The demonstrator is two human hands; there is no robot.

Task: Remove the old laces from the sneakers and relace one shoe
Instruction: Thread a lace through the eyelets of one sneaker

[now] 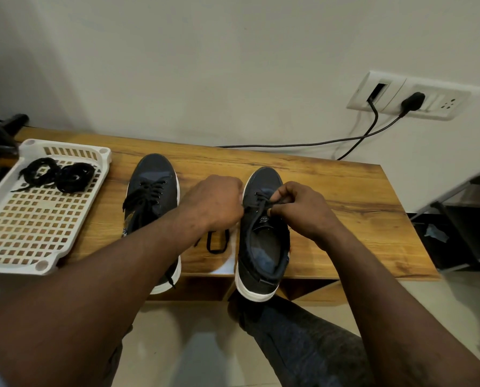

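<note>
Two dark blue sneakers with white soles stand on a low wooden table, toes toward the wall. The left sneaker is laced with a black lace. At the right sneaker, my right hand pinches its black lace over the upper eyelets. My left hand is curled at the shoe's left side, and the lace runs into it. A loop of that lace hangs on the table between the shoes.
A white perforated plastic tray sits at the table's left end with two coiled black laces in it. A wall socket with black cables is at the right. A dark metal rack stands right of the table.
</note>
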